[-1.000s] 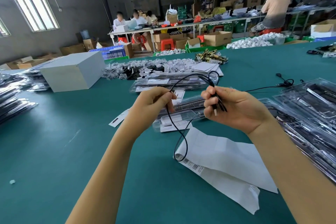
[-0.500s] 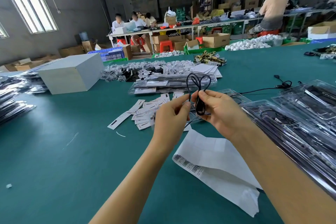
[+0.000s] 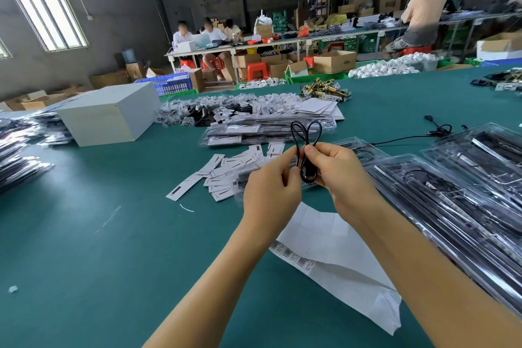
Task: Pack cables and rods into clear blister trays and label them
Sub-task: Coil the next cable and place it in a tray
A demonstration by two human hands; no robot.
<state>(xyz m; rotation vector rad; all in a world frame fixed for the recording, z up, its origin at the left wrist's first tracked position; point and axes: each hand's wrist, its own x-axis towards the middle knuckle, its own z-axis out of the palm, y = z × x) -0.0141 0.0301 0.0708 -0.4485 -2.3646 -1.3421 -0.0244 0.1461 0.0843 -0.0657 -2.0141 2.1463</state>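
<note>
Both hands, left hand (image 3: 269,192) and right hand (image 3: 343,175), pinch a folded black cable (image 3: 305,147); paper labels (image 3: 226,169) lie just beyond the left, clear trays (image 3: 452,200) beside the right.

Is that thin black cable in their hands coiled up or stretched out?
Coiled: the thin black cable forms small loops, pinched between the left hand and right hand.

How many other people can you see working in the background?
4. Three sit together at the far table: one, a second, a third. A fourth sits apart at the right bench. Others may be hidden.
</note>
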